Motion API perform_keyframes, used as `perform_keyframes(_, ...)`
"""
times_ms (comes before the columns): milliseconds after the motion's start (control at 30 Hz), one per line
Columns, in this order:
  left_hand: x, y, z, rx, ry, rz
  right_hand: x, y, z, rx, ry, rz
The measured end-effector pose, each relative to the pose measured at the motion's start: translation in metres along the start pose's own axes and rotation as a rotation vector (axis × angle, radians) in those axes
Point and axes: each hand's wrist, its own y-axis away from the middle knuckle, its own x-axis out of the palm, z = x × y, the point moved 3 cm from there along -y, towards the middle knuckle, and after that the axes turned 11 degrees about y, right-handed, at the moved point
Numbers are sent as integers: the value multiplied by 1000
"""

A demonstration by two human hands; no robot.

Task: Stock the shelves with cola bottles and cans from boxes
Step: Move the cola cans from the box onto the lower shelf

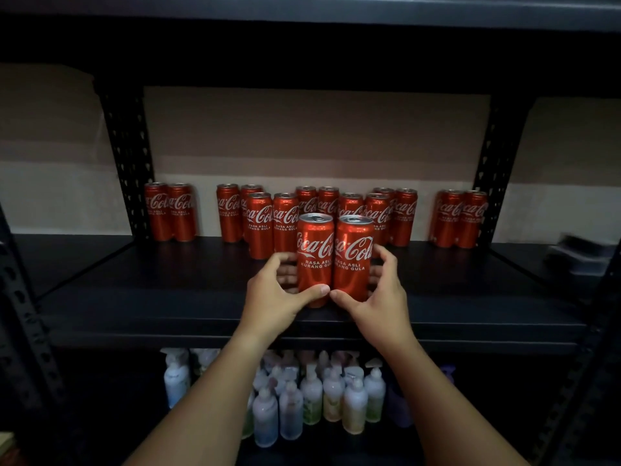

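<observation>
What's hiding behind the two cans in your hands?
More red cans stand in rows on the shelf. The two held cans cover the middle ones, so I cannot count them all.

Back-row cans [317,200] sit half hidden behind front ones — lower-shelf bottles [311,395] too blurred to read.

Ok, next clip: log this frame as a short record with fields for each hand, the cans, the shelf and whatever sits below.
left hand: left hand grips the left front can
right hand: right hand grips the right front can
front cans: upright, side by side, near the front edge of the shelf
stocked cans: back cans stand upright in pairs along the rear
below: pump bottles on the lower shelf
</observation>
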Motion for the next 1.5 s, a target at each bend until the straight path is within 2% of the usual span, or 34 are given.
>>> perform_keyframes(433,-1,1,0,-9,49,-13,-2,1,-2,-2,-53,12)
perform_keyframes(600,1,1,-1,-7,25,-14,1,1,-1,5,-14,-34)
perform_keyframes(1133,3,1,-6,5,-14,-9,5,1,-2,-21,70,-25)
perform_keyframes(1300,21,-6,-9,21,-92,9,-8,-5,-7,4,88,-8)
perform_keyframes(1500,78,-22,-7,27,-117,70,-47,-28,-32,95,137,-22)
